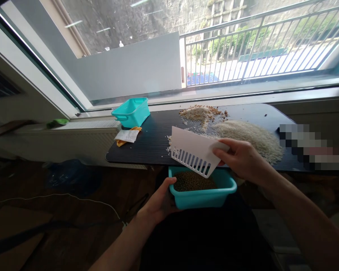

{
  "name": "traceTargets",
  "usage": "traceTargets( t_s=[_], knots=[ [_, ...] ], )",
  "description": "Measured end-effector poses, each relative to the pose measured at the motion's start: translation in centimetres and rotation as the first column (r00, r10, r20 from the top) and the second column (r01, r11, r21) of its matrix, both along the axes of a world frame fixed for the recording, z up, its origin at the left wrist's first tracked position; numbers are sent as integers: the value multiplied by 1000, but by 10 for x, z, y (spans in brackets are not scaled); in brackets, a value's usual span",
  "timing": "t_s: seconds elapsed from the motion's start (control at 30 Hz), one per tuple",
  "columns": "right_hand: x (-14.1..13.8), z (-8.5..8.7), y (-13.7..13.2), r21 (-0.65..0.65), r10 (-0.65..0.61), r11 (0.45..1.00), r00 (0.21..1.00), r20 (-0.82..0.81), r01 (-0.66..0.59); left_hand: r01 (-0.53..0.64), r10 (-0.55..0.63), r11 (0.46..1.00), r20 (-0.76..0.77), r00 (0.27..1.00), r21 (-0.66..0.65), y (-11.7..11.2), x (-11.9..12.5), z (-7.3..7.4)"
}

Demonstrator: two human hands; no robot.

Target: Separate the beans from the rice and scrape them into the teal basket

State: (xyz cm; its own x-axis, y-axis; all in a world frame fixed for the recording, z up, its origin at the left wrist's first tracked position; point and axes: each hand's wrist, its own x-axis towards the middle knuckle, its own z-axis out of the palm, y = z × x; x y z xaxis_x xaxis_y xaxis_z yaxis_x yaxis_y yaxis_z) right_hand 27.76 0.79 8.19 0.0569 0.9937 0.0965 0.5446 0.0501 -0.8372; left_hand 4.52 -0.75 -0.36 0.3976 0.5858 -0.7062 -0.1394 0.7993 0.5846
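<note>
My left hand (164, 199) grips the left end of a turquoise plastic bin (203, 199), its thumb over the rim. Small brownish beans or pellets (193, 181) cover the bottom of this bin. Between the thumb and fingers of my right hand (240, 156) is a white slotted scoop (193, 146), tilted over the bin with its row of slots facing down. Behind the scoop, a broad heap of white rice (248, 137) lies on the dark table (155, 145). Farther back sits a smaller pile of rice mixed with brown bits (200, 113).
Another turquoise bin (134, 113) stands at the table's back left. A white packet (127, 136) on an orange cloth or wrapper (121, 143) lies beside it. A radiator (93, 137) and a window border the table. A cable (81, 199) runs across the floor at left.
</note>
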Motion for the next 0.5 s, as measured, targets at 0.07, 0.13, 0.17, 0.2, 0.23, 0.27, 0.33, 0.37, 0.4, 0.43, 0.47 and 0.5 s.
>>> traceTargets(
  t_s=[0.07,0.13,0.17,0.2,0.23,0.27,0.33,0.37,0.4,0.43,0.47,0.5],
  knots=[
    [9,-1,0,-18,-84,996,996,36,84,-6,6,1000,-2,1000,0,0,0,-1],
    [22,2,0,6,-181,983,975,131,182,-10,10,1000,4,1000,3,1,0,-2],
    [30,4,0,32,-228,974,957,180,226,-11,11,1000,7,1000,6,1,0,-3],
    [37,7,1,54,-263,965,940,216,257,-11,11,1000,10,1000,8,1,0,-3],
    [43,11,2,78,-293,956,925,243,282,-9,9,1000,12,1000,11,1,1,-4],
    [49,14,2,103,-318,948,910,265,301,-7,6,1000,13,1000,12,1,1,-4],
    [57,20,3,153,-354,934,888,294,322,-1,1,1000,14,1000,6,1,3,-3],
    [60,21,4,175,-362,930,881,305,322,1,-1,1000,13,1000,1,1,5,-2],
    [61,21,5,198,-360,930,880,310,310,2,-2,1000,9,1000,-3,1,6,-1],
    [62,21,7,220,-346,932,884,313,287,3,-3,1000,5,1000,-7,1,6,0],
    [61,19,9,241,-321,937,894,313,252,4,-4,1000,2,1000,-10,1,7,0],
    [60,17,11,261,-281,944,908,312,203,5,-5,1000,1,1000,-10,1,8,0]
  ],
)
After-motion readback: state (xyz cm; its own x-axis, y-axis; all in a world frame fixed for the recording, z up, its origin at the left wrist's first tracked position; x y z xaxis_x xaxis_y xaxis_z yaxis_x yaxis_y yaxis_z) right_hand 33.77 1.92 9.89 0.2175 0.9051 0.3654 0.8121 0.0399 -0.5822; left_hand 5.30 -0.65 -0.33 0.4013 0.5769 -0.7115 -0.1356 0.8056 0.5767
